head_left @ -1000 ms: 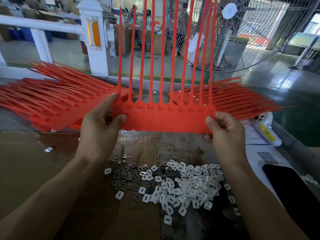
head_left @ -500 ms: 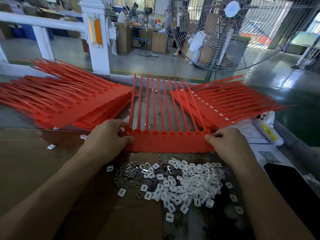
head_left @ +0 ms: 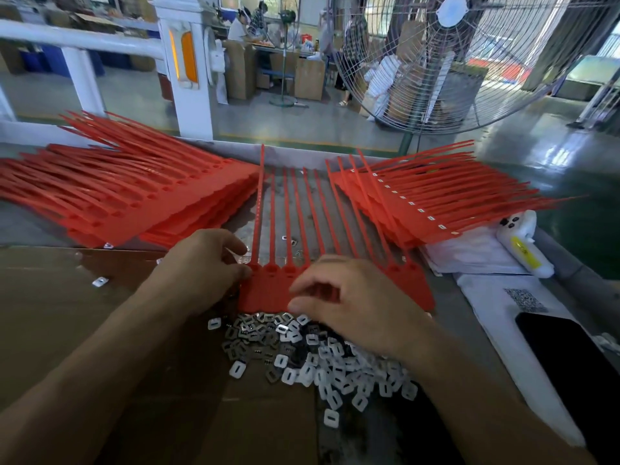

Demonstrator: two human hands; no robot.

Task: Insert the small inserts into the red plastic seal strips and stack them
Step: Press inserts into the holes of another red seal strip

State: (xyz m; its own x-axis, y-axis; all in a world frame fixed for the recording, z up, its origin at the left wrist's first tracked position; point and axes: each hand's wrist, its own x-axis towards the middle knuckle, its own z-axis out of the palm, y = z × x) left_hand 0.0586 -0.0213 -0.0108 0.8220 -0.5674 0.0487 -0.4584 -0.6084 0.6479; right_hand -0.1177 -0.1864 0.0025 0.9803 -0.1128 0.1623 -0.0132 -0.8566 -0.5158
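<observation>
A red seal strip sheet (head_left: 412, 285) lies flat on the table, its tails pointing away from me. My left hand (head_left: 204, 266) rests at the sheet's left corner, thumb and fingers touching its edge. My right hand (head_left: 355, 297) hovers over the sheet's middle and lower edge with fingers loosely curled, just above a pile of small white and metal inserts (head_left: 322, 360); whether it holds an insert is hidden. A stack of red strips (head_left: 134, 199) lies at the left. Another stack (head_left: 432, 199) with white inserts showing lies at the right.
Brown cardboard (head_left: 84, 330) covers the table's near left. A black phone (head_left: 577, 370) and white papers (head_left: 486, 253) lie at the right, with a white device (head_left: 518, 243) beside them. A large fan (head_left: 453, 62) stands beyond the table. A few loose inserts (head_left: 100, 281) lie scattered.
The sheet, held upright one second ago, has been laid flat on the table. My right hand let go of its right corner and moved left over the sheet toward the insert pile.
</observation>
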